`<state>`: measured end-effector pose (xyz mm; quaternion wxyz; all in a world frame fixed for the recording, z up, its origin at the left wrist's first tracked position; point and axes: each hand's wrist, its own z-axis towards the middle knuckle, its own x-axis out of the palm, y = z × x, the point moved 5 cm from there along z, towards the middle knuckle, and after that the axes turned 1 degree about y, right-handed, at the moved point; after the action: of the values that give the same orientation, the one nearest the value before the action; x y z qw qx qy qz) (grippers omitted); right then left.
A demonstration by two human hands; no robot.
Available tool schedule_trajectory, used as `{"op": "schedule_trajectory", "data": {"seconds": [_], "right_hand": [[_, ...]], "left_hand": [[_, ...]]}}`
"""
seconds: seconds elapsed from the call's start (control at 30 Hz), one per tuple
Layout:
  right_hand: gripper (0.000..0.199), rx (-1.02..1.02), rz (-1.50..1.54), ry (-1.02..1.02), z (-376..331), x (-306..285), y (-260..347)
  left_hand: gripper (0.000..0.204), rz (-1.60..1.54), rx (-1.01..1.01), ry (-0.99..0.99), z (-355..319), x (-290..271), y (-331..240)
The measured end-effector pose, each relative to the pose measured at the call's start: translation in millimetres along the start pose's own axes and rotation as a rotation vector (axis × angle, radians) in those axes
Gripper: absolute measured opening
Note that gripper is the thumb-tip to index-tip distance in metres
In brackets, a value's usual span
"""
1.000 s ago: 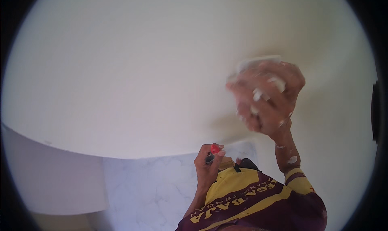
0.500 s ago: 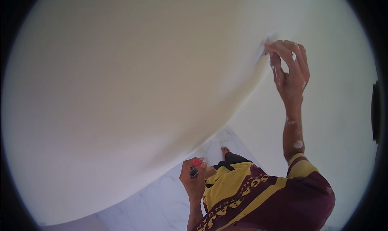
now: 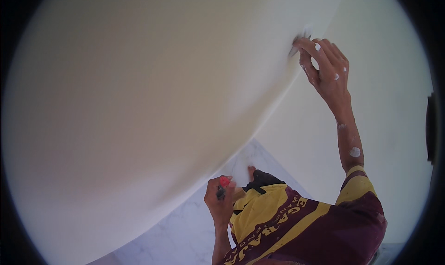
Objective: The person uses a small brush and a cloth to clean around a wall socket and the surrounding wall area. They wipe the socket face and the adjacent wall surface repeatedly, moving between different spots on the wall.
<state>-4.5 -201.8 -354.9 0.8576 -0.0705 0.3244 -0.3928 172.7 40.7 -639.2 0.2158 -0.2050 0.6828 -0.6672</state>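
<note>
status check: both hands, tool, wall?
Right hand raised, pressing small tool to cream wall at the corner. Left hand low, gripping red-tipped object. White spatter on right forearm. Nothing blocking.

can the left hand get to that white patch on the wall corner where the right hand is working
Probably not as things stand. The left hand is low by the shirt, closed on a small red-tipped tool, while the right hand already covers the corner high up.

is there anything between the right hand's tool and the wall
Nothing visible. The right hand presses a small flat tool against the cream wall; the contact spot is blurred. The left hand holds a red-tipped thing low down.
</note>
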Motion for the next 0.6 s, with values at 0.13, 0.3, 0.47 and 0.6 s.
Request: {"op": "schedule_trajectory", "data": {"seconds": [0.13,0.3,0.47,0.6], "right_hand": [[0.027,0.003,0.019,0.234,-32.5,17.3,5.1],[0.030,0.233,0.131,0.005,-29.5,-14.6,-14.8],[0.027,-0.016,-0.031,0.066,-15.1,-3.3,-12.0],[0.030,0.006,0.099,0.026,-9.1,-5.2,-12.2]], "left_hand": [[0.016,0.016,-0.016,-0.020,-2.3,-1.8,2.5],[0.017,-0.036,-0.057,-0.043,-5.8,0.3,17.5],[0.017,-0.021,-0.103,-0.031,-7.8,0.5,32.4],[0.016,-0.041,-0.123,-0.027,-8.6,4.0,36.8]]}}
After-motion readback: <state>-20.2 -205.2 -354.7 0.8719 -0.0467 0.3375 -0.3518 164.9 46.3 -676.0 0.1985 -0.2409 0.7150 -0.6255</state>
